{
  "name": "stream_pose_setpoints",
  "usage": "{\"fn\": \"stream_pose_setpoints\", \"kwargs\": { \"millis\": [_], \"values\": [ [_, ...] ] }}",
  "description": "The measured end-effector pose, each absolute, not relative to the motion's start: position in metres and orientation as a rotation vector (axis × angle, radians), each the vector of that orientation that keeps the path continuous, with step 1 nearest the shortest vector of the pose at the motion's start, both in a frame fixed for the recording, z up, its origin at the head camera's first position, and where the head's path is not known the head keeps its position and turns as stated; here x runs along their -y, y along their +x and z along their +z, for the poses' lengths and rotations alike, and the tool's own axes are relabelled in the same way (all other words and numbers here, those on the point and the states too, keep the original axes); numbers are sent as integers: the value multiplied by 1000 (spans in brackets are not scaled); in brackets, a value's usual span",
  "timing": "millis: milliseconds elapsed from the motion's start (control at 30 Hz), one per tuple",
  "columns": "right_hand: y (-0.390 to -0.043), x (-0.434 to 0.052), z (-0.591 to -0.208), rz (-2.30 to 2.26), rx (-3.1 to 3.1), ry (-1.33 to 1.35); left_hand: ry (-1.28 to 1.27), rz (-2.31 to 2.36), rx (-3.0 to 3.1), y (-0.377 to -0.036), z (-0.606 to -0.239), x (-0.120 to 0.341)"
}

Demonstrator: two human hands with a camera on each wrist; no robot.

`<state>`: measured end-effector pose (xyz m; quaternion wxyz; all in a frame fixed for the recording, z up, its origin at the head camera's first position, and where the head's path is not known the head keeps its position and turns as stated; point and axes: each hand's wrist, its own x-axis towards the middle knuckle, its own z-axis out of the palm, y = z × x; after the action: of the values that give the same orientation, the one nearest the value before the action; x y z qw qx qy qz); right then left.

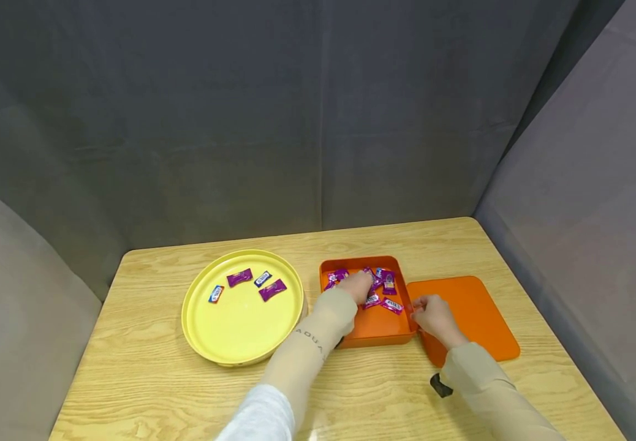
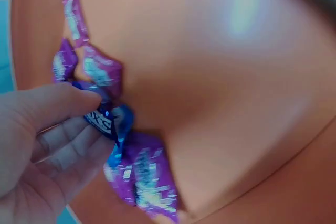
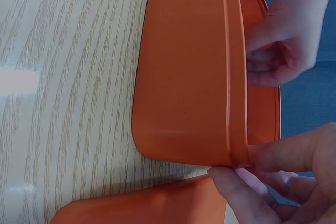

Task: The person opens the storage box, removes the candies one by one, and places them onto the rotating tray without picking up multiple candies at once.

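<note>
Here, left hand (image 1: 358, 286) pinching candy (image 2: 107, 120)

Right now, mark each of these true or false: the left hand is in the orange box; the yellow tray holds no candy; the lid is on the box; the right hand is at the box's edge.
1. The left hand reaches into the orange box, its fingers pinching a blue candy. True.
2. The yellow tray holds no candy. False: four wrapped candies lie in it.
3. The orange lid sits on the box. False: it lies flat on the table beside the box.
4. The right hand grips the box's near right edge. True.
</note>
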<state>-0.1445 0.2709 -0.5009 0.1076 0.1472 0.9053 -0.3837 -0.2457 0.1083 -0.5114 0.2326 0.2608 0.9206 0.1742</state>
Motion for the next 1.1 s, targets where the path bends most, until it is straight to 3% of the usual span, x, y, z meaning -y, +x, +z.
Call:
{"fn": "stream_pose_setpoints", "kwargs": {
  "millis": [300,800,1100],
  "values": [
    [-145,-270,-502,-1129,-2670,440,989,307,-2623,-256,-493,-109],
    [-145,-272,-503,-1110,-2692,407,943,410,-2761,-274,-460,-52],
    [-145,-273,-504,-1108,-2693,409,954,543,-2836,-286,-467,4]
  ]
}}
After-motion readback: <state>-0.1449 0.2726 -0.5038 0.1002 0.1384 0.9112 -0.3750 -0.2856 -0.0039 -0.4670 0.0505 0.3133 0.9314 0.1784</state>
